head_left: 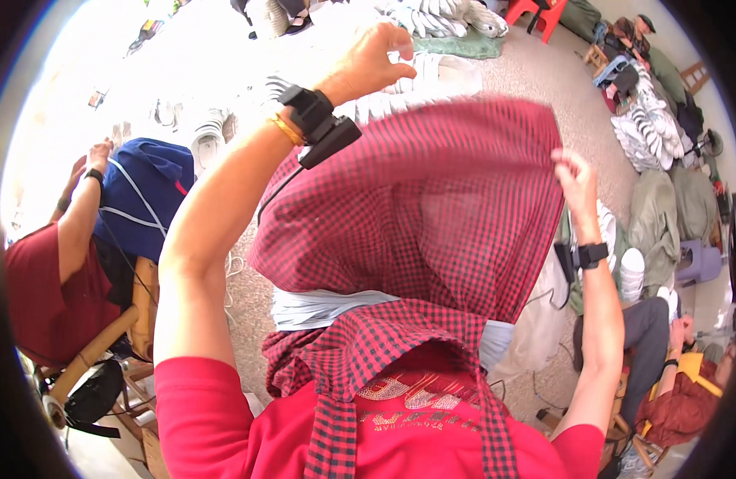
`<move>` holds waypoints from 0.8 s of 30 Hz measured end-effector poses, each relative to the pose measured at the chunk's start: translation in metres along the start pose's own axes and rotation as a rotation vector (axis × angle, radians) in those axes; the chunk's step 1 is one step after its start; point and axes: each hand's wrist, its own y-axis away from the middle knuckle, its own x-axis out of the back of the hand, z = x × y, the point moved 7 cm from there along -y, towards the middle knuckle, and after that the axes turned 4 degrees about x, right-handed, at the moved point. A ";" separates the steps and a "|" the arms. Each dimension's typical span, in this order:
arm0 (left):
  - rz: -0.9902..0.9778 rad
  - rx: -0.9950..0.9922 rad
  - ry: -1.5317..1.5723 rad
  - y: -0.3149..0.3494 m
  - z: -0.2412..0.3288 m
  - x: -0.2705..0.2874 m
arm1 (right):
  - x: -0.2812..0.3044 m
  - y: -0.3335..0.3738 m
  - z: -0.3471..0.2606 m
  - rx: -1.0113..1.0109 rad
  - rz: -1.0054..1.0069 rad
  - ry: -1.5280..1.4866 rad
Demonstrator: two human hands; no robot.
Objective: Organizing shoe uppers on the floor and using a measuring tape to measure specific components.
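Observation:
A red-and-black checked apron (479,191) billows up in front of me, its upper edge smeared by motion. Its right edge is pinched in the fingers of my right hand (575,180). Beyond the cloth's far edge, my left hand (376,64) is raised with thumb and fingers curved apart, and nothing shows between them. Each wrist carries a black strapped device, the left one (312,120) with a cable and the right one (593,255) smaller. Light blue fabric (324,309) shows beneath the lifted apron, across my lap.
On my left, a person with navy cloth (140,191) sits by a bamboo chair (104,343). Bundles of white striped shoe pieces (651,120) lie at the far right, and more rest on a green cloth (463,46) ahead. A red stool (535,14) stands far back; other people sit at right.

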 end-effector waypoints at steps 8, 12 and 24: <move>-0.105 0.592 0.033 0.114 -0.071 0.073 | 0.006 0.036 0.082 -0.045 -0.290 0.274; -0.158 1.169 0.251 0.199 -0.088 0.084 | -0.027 0.012 0.002 0.120 -0.403 0.275; -0.148 0.597 -0.166 0.175 -0.072 0.091 | -0.119 0.049 -0.034 0.182 -0.986 -0.035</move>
